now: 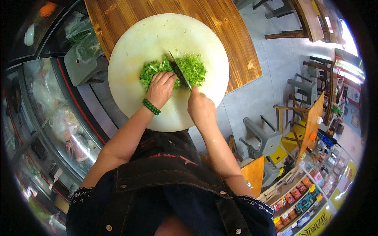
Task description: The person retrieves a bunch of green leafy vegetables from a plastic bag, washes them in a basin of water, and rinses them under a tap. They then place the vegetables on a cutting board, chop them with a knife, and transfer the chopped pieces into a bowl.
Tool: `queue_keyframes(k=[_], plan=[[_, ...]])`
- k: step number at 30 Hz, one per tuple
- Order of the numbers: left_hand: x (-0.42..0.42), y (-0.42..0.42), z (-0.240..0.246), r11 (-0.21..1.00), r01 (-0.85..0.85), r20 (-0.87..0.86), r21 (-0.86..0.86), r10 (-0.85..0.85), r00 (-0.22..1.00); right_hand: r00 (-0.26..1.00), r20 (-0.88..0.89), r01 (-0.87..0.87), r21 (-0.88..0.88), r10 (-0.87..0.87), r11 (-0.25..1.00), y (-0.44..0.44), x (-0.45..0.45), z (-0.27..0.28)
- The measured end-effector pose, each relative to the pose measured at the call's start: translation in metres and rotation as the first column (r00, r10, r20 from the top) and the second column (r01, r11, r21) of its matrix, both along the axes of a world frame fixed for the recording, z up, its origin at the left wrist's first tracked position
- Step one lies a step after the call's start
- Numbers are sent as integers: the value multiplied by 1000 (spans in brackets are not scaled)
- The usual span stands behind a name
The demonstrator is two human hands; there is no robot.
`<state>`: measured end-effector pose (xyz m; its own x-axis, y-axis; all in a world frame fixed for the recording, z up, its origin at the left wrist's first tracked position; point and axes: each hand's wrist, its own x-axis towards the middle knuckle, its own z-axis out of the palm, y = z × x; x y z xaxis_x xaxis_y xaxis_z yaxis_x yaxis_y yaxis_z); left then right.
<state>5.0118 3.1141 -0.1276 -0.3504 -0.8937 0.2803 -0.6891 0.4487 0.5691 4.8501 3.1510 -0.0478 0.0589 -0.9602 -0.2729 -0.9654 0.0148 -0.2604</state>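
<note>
A round white cutting board (pixel 165 32) lies before me with green leafy vegetables on it. My left hand (pixel 161 88), with a green bead bracelet (pixel 151 106) at the wrist, presses on a bunch of leafy greens (pixel 152 70) at the left, fingers bent near the blade. My right hand (pixel 201 107) is closed on the handle of a kitchen knife (pixel 182 72), whose blade points away and to the left. The blade stands between the bunch and a pile of finely chopped greens (pixel 192 69) on its right. The knife's handle is mostly hidden in my fist.
The board rests on a wooden table (pixel 242 50). At the left are a grey plastic stool (pixel 78 66) bearing a plastic bag of greens (pixel 88 47) and a glass display case (pixel 68 126). Grey stools (pixel 262 135) and wooden tables stand to the right, with stocked shelves (pixel 295 203) at lower right.
</note>
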Motion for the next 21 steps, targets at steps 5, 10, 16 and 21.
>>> queue_keyframes(k=[5,10,16,21], plan=[[2,0,14,999,4,7,-49,-3,1000,992,119,46,-129,-31,991,-6,-2,-3],[15,1,43,999,18,255,47,-30,967,959,187,215,1,-211,977,13,-26,29],[39,-29,40,989,113,354,98,-141,925,956,100,275,35,-277,961,21,-8,-13],[38,-22,33,972,33,341,233,-113,933,931,237,308,-97,-279,946,21,-15,-12]])
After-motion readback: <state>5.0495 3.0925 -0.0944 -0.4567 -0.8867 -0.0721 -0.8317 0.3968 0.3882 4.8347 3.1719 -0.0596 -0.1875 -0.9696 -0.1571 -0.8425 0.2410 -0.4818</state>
